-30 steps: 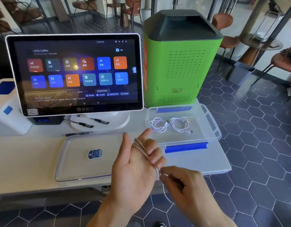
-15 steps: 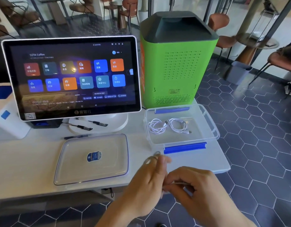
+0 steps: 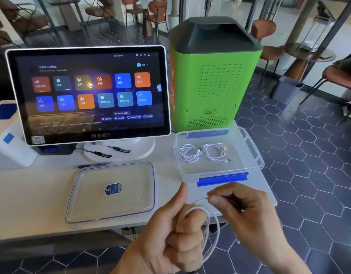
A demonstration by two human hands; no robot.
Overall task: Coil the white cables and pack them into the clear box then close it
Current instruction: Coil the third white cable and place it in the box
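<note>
My left hand (image 3: 178, 234) is curled with the thumb up, and loops of a white cable (image 3: 212, 230) are wound round its fingers. My right hand (image 3: 243, 214) pinches the cable's free end just right of the left hand, in front of the table edge. The clear box (image 3: 255, 155) with blue latches stands open on the table's right end. Two coiled white cables (image 3: 202, 153) lie inside it. Its clear lid (image 3: 111, 192) with a blue sticker lies flat on the table to the left of the box.
A touchscreen terminal (image 3: 89, 91) on a white stand is behind the lid, with pens (image 3: 103, 153) at its base. A tall green machine (image 3: 212, 76) stands right behind the box. A white device (image 3: 6, 135) sits at the far left. Tiled floor lies beyond the table's right edge.
My left hand turned from an open upright palm to curled fingers with the thumb up. My right hand carried the cable end up and round, adding loops on the left fingers.
</note>
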